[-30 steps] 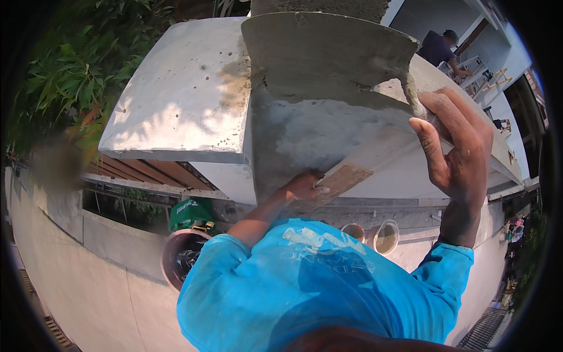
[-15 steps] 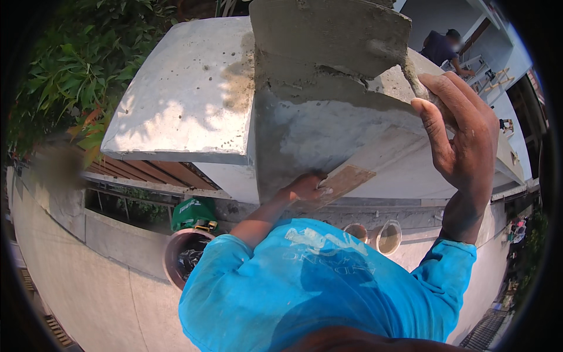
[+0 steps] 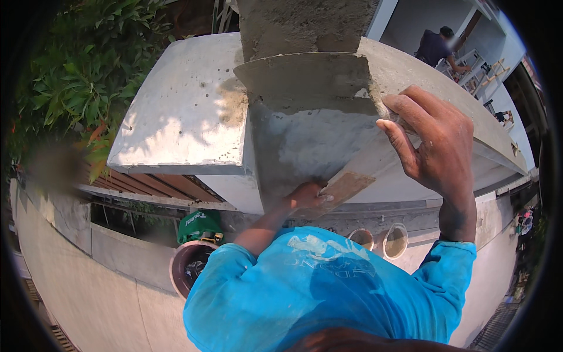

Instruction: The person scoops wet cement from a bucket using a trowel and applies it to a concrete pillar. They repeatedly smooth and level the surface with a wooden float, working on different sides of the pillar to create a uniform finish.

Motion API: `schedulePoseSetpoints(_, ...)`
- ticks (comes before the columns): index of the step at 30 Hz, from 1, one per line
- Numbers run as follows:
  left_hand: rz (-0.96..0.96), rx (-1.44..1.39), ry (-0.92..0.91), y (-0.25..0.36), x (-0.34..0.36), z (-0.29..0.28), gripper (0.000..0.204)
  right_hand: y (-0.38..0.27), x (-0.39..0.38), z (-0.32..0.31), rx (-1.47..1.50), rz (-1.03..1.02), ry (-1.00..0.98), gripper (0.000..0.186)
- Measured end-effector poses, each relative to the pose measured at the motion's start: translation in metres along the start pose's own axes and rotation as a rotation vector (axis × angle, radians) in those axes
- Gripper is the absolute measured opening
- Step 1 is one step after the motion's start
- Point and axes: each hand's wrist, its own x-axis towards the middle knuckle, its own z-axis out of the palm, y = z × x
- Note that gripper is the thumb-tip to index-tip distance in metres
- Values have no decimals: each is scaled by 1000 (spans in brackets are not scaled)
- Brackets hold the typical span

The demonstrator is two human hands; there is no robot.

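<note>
My right hand is closed, thumb and fingertips pinching the crusted right edge of a wide, thin grey plastering blade. The blade is smeared with mortar and lies near the top of the damp grey wall face; whether its whole edge touches cannot be made out. Lower down, close to my chest, my left hand grips a flat, mortar-stained wooden board, tilted up to the right. Part of the left fingers is hidden behind the board. Above the blade rises a rough, mortar-covered upright.
A pale concrete ledge juts out at left, beside leafy branches. Below stand a dark tub, a green bag and two buckets. A person works at the far right.
My right hand has moved left and down with the blade, uncovering the rough upright above. My left hand and the wooden board have hardly shifted.
</note>
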Motion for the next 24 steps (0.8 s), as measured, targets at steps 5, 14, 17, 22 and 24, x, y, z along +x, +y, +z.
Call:
schedulePoseSetpoints(5, 37, 38, 18, 4, -1, -3, 51, 13, 4, -11, 67, 79, 104, 22)
schedulePoseSetpoints(14, -36, 56, -69, -1, 2, -3, 54, 31, 18, -35, 142, 76, 255, 26)
schedulePoseSetpoints(17, -62, 80, -86, -4, 3, -2, 55, 16, 12, -37, 198, 78, 171, 23)
schedulePoseSetpoints(22, 57, 17, 12, -1, -1, 0, 61, 2, 10, -12, 35, -11, 90, 19)
schedulePoseSetpoints(24, 39, 30, 35, 4, -3, 1, 60, 6, 12, -11, -2, 3, 117, 19)
